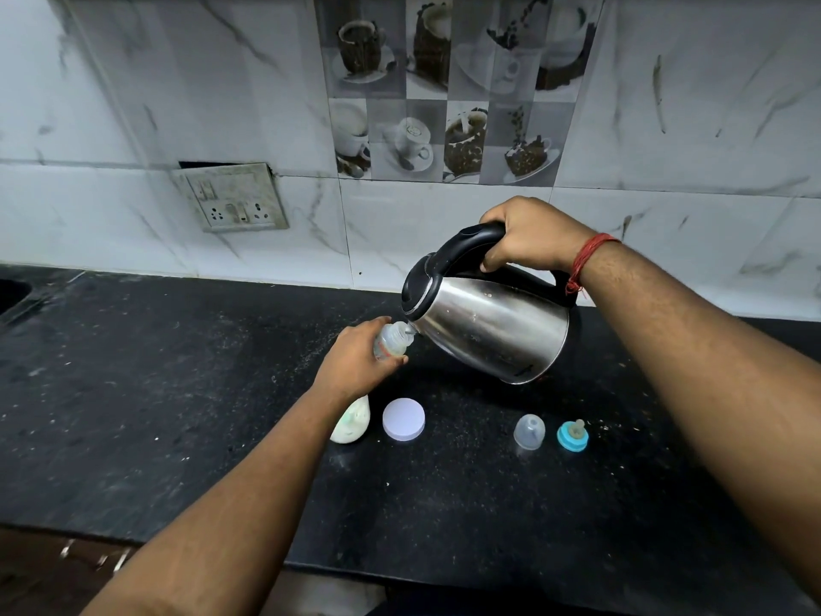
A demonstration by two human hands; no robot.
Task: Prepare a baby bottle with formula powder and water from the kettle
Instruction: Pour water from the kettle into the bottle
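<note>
The small clear plastic baby bottle [391, 344] sits in the left hand [355, 364], which wraps its fingers around the body and tilts the open neck up and to the right, just above the black speckled stone counter [177, 393]. That tilt appears meant to bring the narrow mouth directly under the spout. The right hand [528, 235] grips the black handle of the stainless steel electric kettle [488, 326], fingers curled fully around it, and tips the kettle down and to the left so its spout meets the bottle's mouth. Whether water is running cannot be told from this view, but the pose suggests the filling step is in hand.

Nearer the person, the remaining parts lie on the counter out of the pouring path: a white round lid [403, 418] resting flat, just beside a pale container [353, 422] partly hidden by the left forearm, probably the formula holder. Further right lie a clear domed bottle cap [529, 431] and, just beside it, a blue screw ring with its teat [573, 434] pointing up, likely set aside so they can go back on once the bottle is full. With a narrow mouth and a heavy kettle, spilling over the fingers looks like the main risk.
</note>
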